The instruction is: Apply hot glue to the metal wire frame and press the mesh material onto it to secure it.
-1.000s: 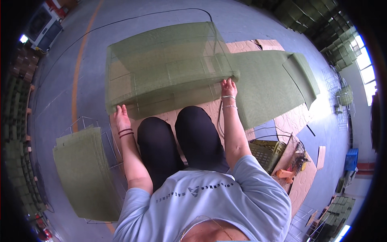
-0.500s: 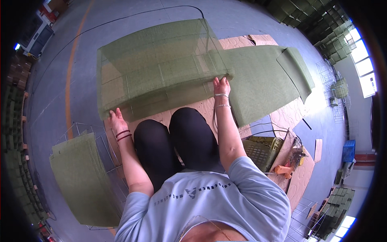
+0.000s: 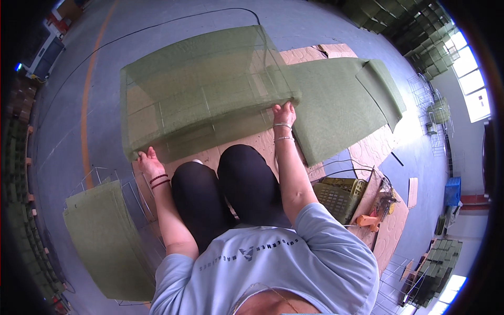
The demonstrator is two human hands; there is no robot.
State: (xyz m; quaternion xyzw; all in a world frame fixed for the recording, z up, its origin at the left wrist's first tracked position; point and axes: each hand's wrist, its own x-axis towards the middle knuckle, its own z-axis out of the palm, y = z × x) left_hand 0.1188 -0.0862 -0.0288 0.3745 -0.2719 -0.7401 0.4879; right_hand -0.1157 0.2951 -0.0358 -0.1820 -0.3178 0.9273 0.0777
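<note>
A box-shaped wire frame covered in see-through green mesh [image 3: 194, 81] lies in front of my knees. At its near right corner, the curled fingers of my right hand [image 3: 284, 114] grip the mesh edge. Down at the near left corner, my left hand [image 3: 151, 164] has its thumb and fingers on the mesh edge, part of the grip hidden. Thin wires of the frame show through the netting. Right of the frame a flat sheet of green mesh [image 3: 336, 105] is spread out, with a folded strip [image 3: 386, 92] at its far right end.
Patterned cardboard [image 3: 367, 149] lies under the work. By my left side, a stack of green mesh sheets [image 3: 105, 241] rests on a wire frame. To the right sit a yellow-green plastic basket [image 3: 341, 197] and an orange-handled tool [image 3: 367, 220]. A black cable [image 3: 173, 20] crosses the floor.
The covered frame and both hands sit slightly farther left and lower in the picture, as does much of the scene. Both hands keep their places at the near corners.
</note>
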